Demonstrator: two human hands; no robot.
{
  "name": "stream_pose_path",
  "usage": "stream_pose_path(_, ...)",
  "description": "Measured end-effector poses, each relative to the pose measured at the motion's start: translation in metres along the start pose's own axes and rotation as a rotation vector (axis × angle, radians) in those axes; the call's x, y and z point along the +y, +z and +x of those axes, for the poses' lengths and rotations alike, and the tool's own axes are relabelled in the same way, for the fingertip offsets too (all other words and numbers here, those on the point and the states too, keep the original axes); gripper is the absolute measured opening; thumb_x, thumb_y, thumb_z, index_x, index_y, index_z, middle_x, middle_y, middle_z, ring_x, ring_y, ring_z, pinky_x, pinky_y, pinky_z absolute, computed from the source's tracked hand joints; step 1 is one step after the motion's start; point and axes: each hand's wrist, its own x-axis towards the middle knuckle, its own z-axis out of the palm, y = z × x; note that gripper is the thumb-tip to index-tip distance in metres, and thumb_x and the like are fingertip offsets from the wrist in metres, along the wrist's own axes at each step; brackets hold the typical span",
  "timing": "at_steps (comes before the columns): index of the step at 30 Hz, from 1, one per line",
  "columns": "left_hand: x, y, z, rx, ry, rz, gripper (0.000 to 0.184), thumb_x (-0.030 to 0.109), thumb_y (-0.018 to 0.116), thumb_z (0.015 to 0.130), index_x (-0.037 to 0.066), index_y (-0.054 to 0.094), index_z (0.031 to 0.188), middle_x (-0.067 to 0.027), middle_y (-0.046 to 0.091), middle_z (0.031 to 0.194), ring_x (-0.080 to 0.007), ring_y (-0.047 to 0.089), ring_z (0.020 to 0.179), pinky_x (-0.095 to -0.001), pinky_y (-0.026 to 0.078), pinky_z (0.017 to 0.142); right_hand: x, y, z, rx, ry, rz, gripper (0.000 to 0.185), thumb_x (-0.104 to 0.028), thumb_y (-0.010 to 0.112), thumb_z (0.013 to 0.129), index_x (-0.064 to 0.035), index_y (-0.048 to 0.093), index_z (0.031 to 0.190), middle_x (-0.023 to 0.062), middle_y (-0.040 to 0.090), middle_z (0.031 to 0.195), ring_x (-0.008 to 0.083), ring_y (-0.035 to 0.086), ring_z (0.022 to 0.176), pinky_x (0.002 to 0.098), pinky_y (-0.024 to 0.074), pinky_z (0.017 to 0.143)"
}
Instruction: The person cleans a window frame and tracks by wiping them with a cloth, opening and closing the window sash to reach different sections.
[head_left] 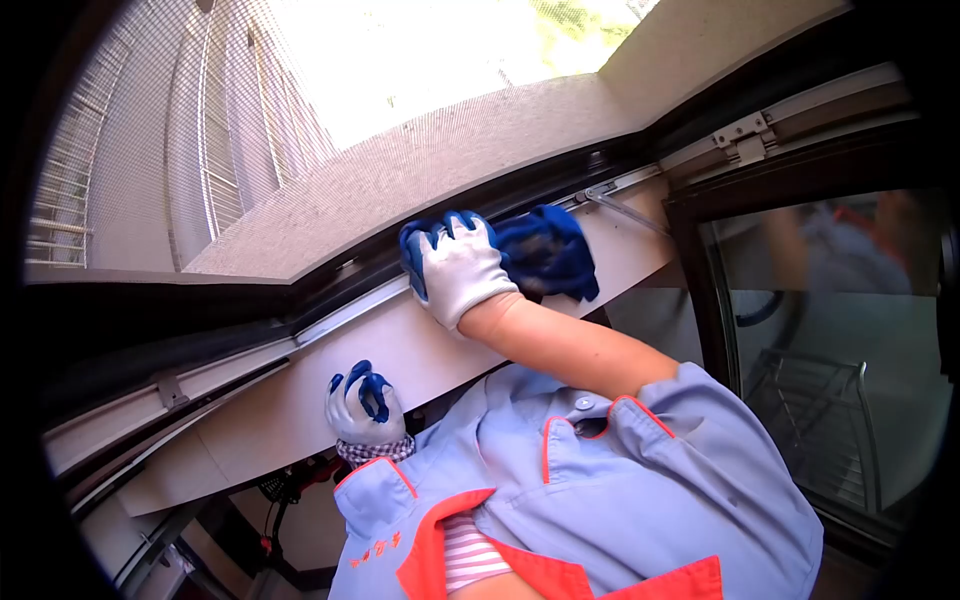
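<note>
My right hand (465, 265), in a white glove with blue-coated fingers, grips a dark blue cloth (548, 250). It presses the cloth against the lower track of the window frame (355, 305), and the loose end hangs to the right over the sill. Lower down on the left, my left hand (365, 405) wears a matching glove with a checkered cuff. Its fingers are bent and apart, with nothing visible between them, by the near edge of the white window sill (420, 350).
A mesh screen (420, 150) covers the opening ahead. At right, a dark-framed glass sash (830, 340) stands swung inward, joined by a metal stay arm (625, 210) and a hinge (745, 135). A metal catch (172, 390) sits on the left frame.
</note>
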Motion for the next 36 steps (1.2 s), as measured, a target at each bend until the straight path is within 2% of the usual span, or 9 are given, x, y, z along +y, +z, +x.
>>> stream_pose_path(3, -0.002, 0.001, -0.003, -0.019, -0.035, -0.033, 0.027, 0.020, 0.069, 0.079, 0.007, 0.063, 0.102, -0.0091, 0.070, 0.109, -0.0347, 0.062, 0.101, -0.0495, 0.047, 0.098, 0.018, -0.001, -0.008, 0.064, -0.052, -0.011, 0.055, -0.039, 0.067, 0.081, -0.0125, 0.059, 0.130, 0.0112, 0.067, 0.115, 0.0288, 0.058, 0.116, 0.0538, 0.0312, 0.109)
stream_pose_path(6, -0.005, 0.003, -0.004, 0.006, -0.050, -0.031, 0.027, 0.021, 0.071, 0.079, 0.008, 0.063, 0.101, -0.0107, 0.071, 0.108, -0.0370, 0.062, 0.103, -0.0496, 0.048, 0.098, 0.064, -0.023, -0.013, 0.028, 0.034, -0.024, 0.042, -0.030, 0.072, 0.078, -0.0133, 0.064, 0.115, 0.0081, 0.068, 0.110, 0.0251, 0.061, 0.110, 0.0518, 0.0300, 0.110)
stream_pose_path(10, -0.017, -0.013, -0.003, 0.112, -0.145, 0.028, 0.019, 0.014, 0.069, 0.081, 0.005, 0.064, 0.097, -0.0118, 0.073, 0.105, -0.0350, 0.064, 0.101, -0.0486, 0.048, 0.099, 0.156, -0.009, -0.022, 0.172, 0.090, -0.273, 0.042, -0.025, 0.073, 0.077, -0.0123, 0.064, 0.116, 0.0092, 0.069, 0.109, 0.0255, 0.061, 0.112, 0.0500, 0.0307, 0.112)
stream_pose_path(20, -0.072, -0.034, -0.009, 0.176, -0.351, 0.214, 0.021, 0.014, 0.072, 0.081, 0.006, 0.066, 0.099, -0.0090, 0.071, 0.107, -0.0362, 0.063, 0.100, -0.0486, 0.049, 0.092, 0.006, -0.017, 0.000, -0.034, -0.013, -0.162, 0.053, -0.035, 0.073, 0.080, -0.0027, 0.063, 0.121, 0.0136, 0.068, 0.110, 0.0281, 0.061, 0.114, 0.0436, 0.0370, 0.108)
stream_pose_path(27, -0.077, -0.033, -0.009, 0.205, -0.322, 0.207, 0.023, 0.014, 0.073, 0.078, 0.006, 0.067, 0.099, -0.0103, 0.070, 0.105, -0.0357, 0.063, 0.097, -0.0484, 0.050, 0.089, -0.056, 0.006, 0.016, 0.074, -0.213, 0.025, 0.038, -0.028, 0.074, 0.076, -0.0083, 0.065, 0.107, 0.0147, 0.068, 0.100, 0.0308, 0.063, 0.104, 0.0447, 0.0421, 0.099)
stream_pose_path(29, -0.073, -0.034, -0.009, 0.202, -0.308, 0.218, 0.020, 0.010, 0.072, 0.079, 0.004, 0.066, 0.098, -0.0142, 0.070, 0.104, -0.0362, 0.063, 0.097, -0.0471, 0.050, 0.090, -0.039, 0.006, 0.011, 0.178, -0.230, 0.177, 0.041, -0.025, 0.076, 0.075, -0.0091, 0.064, 0.112, 0.0133, 0.068, 0.102, 0.0307, 0.063, 0.106, 0.0450, 0.0407, 0.101)
stream_pose_path(30, -0.074, -0.034, -0.009, 0.210, -0.322, 0.218, 0.021, 0.012, 0.072, 0.079, 0.005, 0.066, 0.098, -0.0136, 0.070, 0.105, -0.0361, 0.063, 0.098, -0.0472, 0.049, 0.091, -0.029, 0.009, 0.011, 0.066, -0.206, 0.149, 0.054, -0.029, 0.078, 0.076, -0.0096, 0.061, 0.123, 0.0129, 0.063, 0.120, 0.0274, 0.058, 0.118, 0.0439, 0.0395, 0.104)
stream_pose_path(33, -0.072, -0.035, -0.008, 0.228, -0.313, 0.234, 0.023, 0.014, 0.072, 0.079, 0.005, 0.067, 0.100, -0.0122, 0.070, 0.106, -0.0360, 0.063, 0.099, -0.0474, 0.049, 0.091, -0.004, 0.026, 0.012, 0.272, -0.039, 0.849, 0.031, -0.011, 0.071, 0.085, 0.0015, 0.066, 0.113, 0.0129, 0.071, 0.109, 0.0260, 0.069, 0.094, 0.0326, 0.0536, 0.081)
stream_pose_path(36, -0.074, -0.035, -0.010, 0.220, -0.336, 0.248, 0.027, 0.017, 0.073, 0.079, 0.007, 0.067, 0.103, -0.0108, 0.070, 0.106, -0.0360, 0.062, 0.101, -0.0482, 0.049, 0.092, -0.019, -0.009, 0.002, 0.114, 0.153, 1.630, 0.026, -0.014, 0.061, 0.099, 0.0041, 0.063, 0.117, 0.0099, 0.070, 0.113, 0.0153, 0.067, 0.095, 0.0281, 0.0519, 0.086)
